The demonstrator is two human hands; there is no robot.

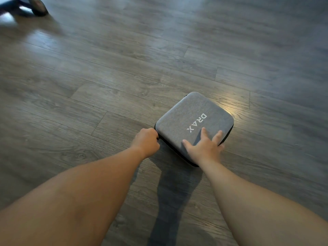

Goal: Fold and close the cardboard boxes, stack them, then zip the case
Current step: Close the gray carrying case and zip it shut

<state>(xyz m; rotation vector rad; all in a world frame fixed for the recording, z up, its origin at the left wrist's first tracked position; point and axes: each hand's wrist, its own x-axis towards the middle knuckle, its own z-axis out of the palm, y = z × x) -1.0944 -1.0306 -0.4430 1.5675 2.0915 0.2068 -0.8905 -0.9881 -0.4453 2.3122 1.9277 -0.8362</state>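
Starting at the far left, a dark blurred object (33,6) sits well apart from everything I am working on, too smeared to name, and I leave it alone. Moving right across the bare wood floor (106,77), my left hand (146,142) is curled into a closed fist at the near left corner of the case (194,125), knuckles up, the fingers pressed together and tucked under; I judge they are pinching the zipper pull there, though the pull itself is hidden inside my grip and I cannot tell for sure. The case lies flat on the floor, right of centre, its grey lid down and the white lettering on top, a dark seam running along the near edge. Further right, my right hand (204,148) rests palm down on the near right part of the lid, fingers (204,134) spread wide and touching the fabric, holding the case in place. No cardboard boxes show anywhere here, so I take this as the last step, closing the zip. The risk from here is the case skating across the smooth floor if I pull harder than my right hand presses, since only that spread hand pins it. The corner is the other trouble: dragging the slider round the curve at an angle could jam it or bite the fabric, and a slipping pinch would leave the seam partly open
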